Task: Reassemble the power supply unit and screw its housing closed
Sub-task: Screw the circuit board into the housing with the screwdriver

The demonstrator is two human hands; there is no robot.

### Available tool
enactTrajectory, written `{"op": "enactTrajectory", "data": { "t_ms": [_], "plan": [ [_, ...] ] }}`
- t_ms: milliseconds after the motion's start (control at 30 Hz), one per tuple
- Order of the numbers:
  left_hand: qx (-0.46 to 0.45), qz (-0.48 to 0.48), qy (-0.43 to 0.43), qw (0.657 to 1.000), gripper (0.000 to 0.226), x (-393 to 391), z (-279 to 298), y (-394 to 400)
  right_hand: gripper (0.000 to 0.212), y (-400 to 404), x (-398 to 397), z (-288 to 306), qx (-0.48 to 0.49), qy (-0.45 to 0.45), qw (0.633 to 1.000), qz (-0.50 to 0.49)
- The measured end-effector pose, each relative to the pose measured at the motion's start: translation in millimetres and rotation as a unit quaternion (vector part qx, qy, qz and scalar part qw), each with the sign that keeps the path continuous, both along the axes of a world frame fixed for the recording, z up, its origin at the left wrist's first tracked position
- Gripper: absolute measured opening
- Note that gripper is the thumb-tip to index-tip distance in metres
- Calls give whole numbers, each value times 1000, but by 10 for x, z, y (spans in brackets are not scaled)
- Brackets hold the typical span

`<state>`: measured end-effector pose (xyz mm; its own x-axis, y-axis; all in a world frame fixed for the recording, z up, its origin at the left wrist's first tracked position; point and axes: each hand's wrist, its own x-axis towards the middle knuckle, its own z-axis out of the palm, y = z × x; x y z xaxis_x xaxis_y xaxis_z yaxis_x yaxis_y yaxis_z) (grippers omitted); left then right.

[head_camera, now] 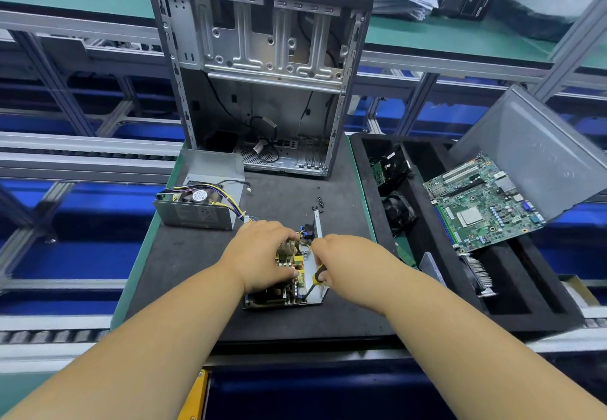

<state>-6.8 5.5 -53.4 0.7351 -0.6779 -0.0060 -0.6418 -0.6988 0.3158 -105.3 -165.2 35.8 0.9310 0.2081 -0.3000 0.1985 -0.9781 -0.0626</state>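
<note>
My left hand (262,255) grips the PSU board (289,275), which sits in its tray on the worktop (203,271). My right hand (341,262) grasps a screwdriver (316,276), tip down at the board's near edge. Cover (200,199) lies apart, far-left; screws (318,204) lie beyond the board.

A yellow-and-black screwdriver (318,275) is seen; at three o'clock a green motherboard (483,202); black screws (319,204); dark grey mat (203,275).
</note>
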Motion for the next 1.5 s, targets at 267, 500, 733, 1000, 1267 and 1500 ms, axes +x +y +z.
{"op": "enactTrajectory", "data": {
  "t_ms": [267,500,733,1000,1267,1500],
  "plan": [
    [-2,1,0,1000,62,-3,-3,-2,13,-20,29,13,59,-12,997,-43],
    [-1,2,-3,1000,63,-3,-10,-3,14,-5,49,3,70,-23,996,-52],
    [5,2,-6,1000,64,-13,7,-14,13,38,41,2,71,-45,995,-56],
    [3,-7,-11,1000,66,-23,30,-7,11,15,11,-48,200,-21,968,-151],
    [-114,10,76,991,41,-1,130,29,7,-381,56,13,507,-90,808,-285],
    [-300,131,143,934,27,-2,301,22,7,-768,206,-17,594,-191,694,-358]
  ]
}}
